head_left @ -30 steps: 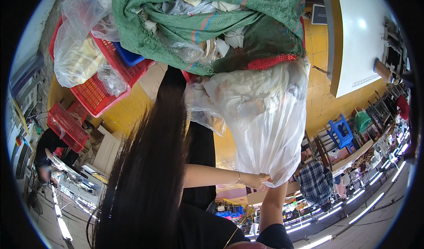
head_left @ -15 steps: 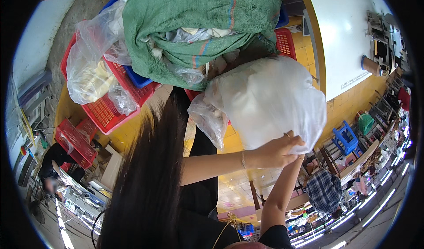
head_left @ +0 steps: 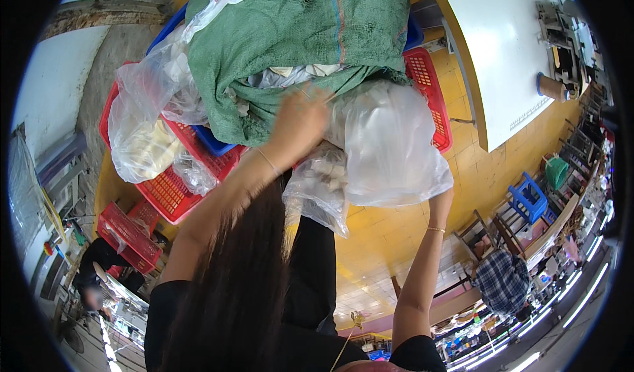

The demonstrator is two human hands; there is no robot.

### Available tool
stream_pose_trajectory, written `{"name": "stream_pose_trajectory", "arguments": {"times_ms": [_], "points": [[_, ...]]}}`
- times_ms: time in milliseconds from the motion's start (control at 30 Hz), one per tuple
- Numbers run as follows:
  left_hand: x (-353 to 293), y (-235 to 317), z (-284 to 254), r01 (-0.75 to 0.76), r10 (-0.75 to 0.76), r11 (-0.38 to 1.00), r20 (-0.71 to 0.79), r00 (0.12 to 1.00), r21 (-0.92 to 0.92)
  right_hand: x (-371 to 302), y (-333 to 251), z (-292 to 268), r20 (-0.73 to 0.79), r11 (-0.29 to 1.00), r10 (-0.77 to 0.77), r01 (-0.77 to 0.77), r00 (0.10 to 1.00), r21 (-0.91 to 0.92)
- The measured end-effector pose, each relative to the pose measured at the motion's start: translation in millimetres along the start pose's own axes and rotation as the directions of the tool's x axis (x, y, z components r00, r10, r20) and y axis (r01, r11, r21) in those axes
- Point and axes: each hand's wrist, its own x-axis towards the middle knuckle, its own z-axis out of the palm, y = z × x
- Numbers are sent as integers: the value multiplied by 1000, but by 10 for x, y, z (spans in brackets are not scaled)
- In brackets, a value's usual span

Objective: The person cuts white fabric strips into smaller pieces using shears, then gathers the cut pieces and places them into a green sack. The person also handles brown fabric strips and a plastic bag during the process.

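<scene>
Clear plastic bag (head_left: 389, 147) stuffed with pale cloth, held up at centre frame, just under a green woven sack (head_left: 297, 48) that lies heaped over red plastic baskets (head_left: 175, 197) and a blue crate (head_left: 211, 144). The bag is bulgy, with its long axis running roughly from upper left to lower right; a loose crumpled tail hangs toward the lower left, and the wide rounded end points right. No label visible on it.

Left hand (head_left: 298, 122) is up against the bag's top left, touching the sack edge, fingers curled and pinching plastic. Thin bracelet on that wrist. Right hand (head_left: 441, 200) is at the bag's lower right edge, mostly hidden behind the plastic; can't tell how its fingers are set. Bracelet on that wrist too.

Second clear bag (head_left: 142, 134) with yellowish contents sits left in the red baskets; a red mark shows on plastic near the top. More stacked red baskets (head_left: 129, 236) lower left. White table (head_left: 508, 62) upper right, above a yellow tiled floor (head_left: 396, 233). Blue plastic stool (head_left: 528, 197) at right.
</scene>
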Motion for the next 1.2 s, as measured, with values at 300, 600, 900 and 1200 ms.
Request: {"name": "stream_pose_trajectory", "arguments": {"times_ms": [300, 600, 900, 1200], "points": [[596, -1280, 243, -2, -56, 955, 188, 981, 296, 38, -1959, -278, -274, 999, 31, -38, 961, -21], [1110, -1355, -450, 128, -130, 989, 26, 991, 76, -72, -1410, 1490, 407, 798, -147, 351, 902, -490], [-135, -411, 246, -5, 177, 924, 418, 891, -382, 23, -356, 1349, 487, 832, -116, 353, 865, -428], [-976, -365, 1520, 69, -269, 925, 518, 812, 373, -123, 85, -40, 409, 788, -70, 302, 910, -536]]}}
